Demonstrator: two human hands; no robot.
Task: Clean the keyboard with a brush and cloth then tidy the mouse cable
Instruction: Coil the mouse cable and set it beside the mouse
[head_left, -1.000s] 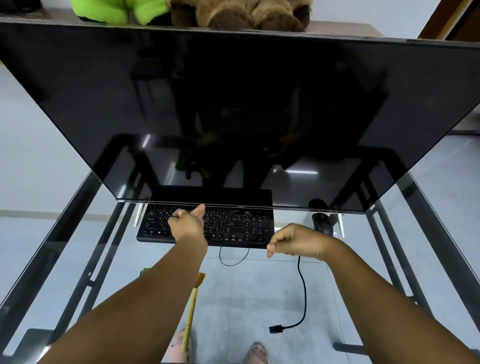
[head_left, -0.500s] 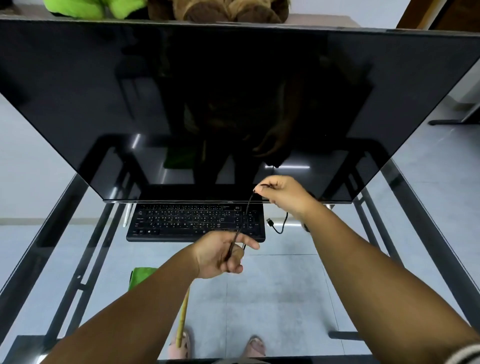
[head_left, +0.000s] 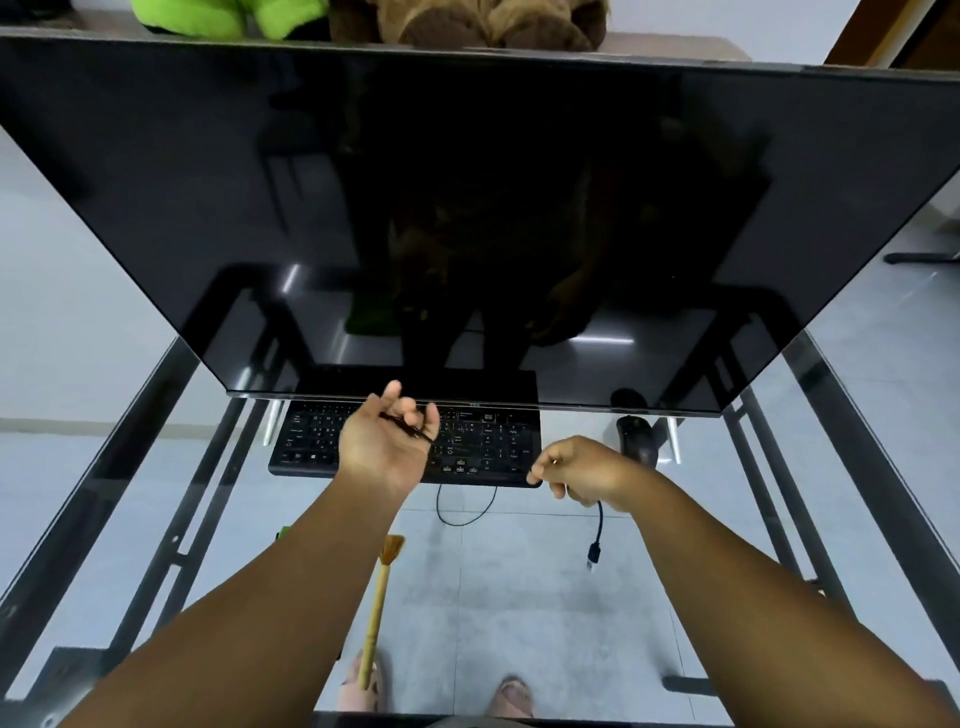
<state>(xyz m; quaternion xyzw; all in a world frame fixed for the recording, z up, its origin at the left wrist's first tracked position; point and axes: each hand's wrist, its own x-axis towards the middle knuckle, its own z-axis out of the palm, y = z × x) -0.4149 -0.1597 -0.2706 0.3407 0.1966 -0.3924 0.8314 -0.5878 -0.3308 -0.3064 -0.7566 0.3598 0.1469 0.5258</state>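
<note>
Black mouse cable held in both hands, left hand and right hand, over keyboard.

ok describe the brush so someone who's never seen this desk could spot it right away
Start at the big dark monitor, then drop to the black keyboard under it on the glass desk. Nearer the person lies the brush, beside the left forearm: the only pale wooden stick, tan bristles pointing toward the keyboard.
</note>
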